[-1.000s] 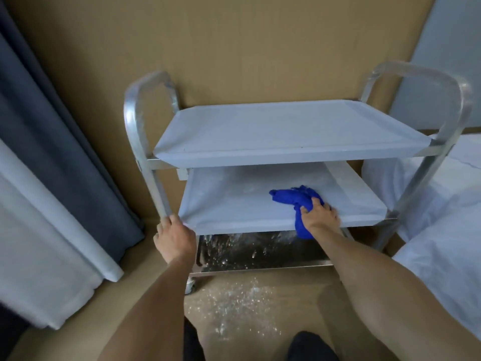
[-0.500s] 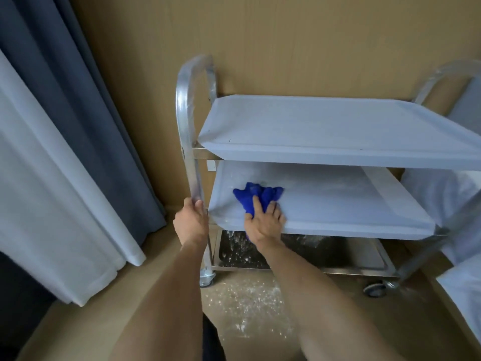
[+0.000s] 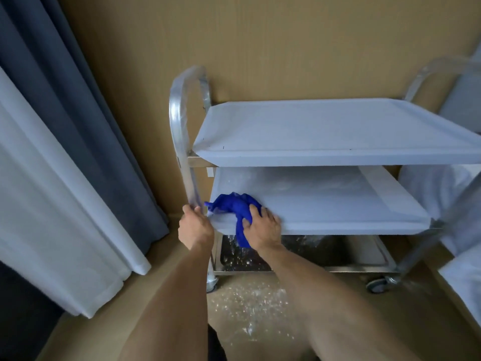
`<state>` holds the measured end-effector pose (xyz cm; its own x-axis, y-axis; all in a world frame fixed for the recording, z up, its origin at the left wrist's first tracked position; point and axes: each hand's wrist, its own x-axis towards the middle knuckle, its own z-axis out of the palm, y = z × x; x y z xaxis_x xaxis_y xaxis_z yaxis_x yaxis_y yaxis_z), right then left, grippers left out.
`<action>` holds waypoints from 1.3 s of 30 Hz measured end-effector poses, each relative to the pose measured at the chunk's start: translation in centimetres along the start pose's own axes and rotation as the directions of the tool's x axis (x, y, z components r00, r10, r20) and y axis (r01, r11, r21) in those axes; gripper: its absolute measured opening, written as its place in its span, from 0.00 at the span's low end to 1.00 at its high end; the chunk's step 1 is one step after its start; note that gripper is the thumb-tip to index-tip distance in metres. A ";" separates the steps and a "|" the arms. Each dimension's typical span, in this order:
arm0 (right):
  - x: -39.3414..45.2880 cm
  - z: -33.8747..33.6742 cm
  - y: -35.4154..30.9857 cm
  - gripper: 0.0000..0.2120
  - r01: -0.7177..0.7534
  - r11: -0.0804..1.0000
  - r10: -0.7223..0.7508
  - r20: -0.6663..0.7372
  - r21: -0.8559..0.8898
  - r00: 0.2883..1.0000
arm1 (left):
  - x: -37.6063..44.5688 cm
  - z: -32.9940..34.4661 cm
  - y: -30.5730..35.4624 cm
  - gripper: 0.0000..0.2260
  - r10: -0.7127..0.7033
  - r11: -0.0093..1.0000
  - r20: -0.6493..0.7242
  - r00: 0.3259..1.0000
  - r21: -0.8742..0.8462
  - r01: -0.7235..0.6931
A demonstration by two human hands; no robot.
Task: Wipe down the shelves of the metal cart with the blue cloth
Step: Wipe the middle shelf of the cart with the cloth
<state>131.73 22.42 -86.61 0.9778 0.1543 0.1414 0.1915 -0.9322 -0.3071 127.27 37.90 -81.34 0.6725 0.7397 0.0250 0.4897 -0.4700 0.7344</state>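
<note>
A three-tier metal cart stands against the tan wall, with a pale top shelf (image 3: 325, 131), a middle shelf (image 3: 325, 199) and a dark, speckled bottom shelf (image 3: 346, 252). My right hand (image 3: 261, 227) presses the crumpled blue cloth (image 3: 234, 204) onto the front left corner of the middle shelf; part of the cloth hangs over the front edge. My left hand (image 3: 194, 226) grips the cart's left upright post (image 3: 182, 142) just beside that corner.
Dark grey and white curtains (image 3: 65, 165) hang close on the left. White bedding (image 3: 458, 209) crowds the cart's right side. White specks litter the floor (image 3: 250, 303) in front of the cart. The cart's castor wheels (image 3: 377, 285) rest on the floor.
My right hand has swept the cloth leftwards along the middle shelf, from its right-centre to the front left corner. The view has shifted left. My left hand stays on the post.
</note>
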 end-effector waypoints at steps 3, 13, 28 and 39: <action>0.3 -1.6 7.5 0.21 -0.204 0.979 0.202 -0.086 -0.012 0.976 | -0.9 0.6 0.6 0.13 0.002 1.000 -0.040 0.999 -0.014 -0.003; 1.2 -2.5 12.1 0.23 -0.433 0.901 0.425 -0.145 -0.026 0.893 | -1.4 2.6 0.0 0.12 0.094 0.996 -0.159 0.983 0.016 -0.093; -2.4 1.9 -4.9 0.24 0.306 0.941 -0.311 0.009 0.147 0.950 | 0.2 1.0 -1.3 0.11 0.058 0.998 -0.074 0.996 -0.021 -0.060; -10.0 2.8 0.8 0.25 0.162 0.974 -0.138 -0.151 0.159 0.979 | -0.9 -1.3 -0.8 0.16 0.049 0.984 -0.060 0.997 -0.167 -0.058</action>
<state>122.30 21.03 -90.92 0.9181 0.2302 0.3227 0.3580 -0.8310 -0.4257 125.53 38.21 -81.08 0.6609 0.7435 0.1018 0.3501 -0.4255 0.8345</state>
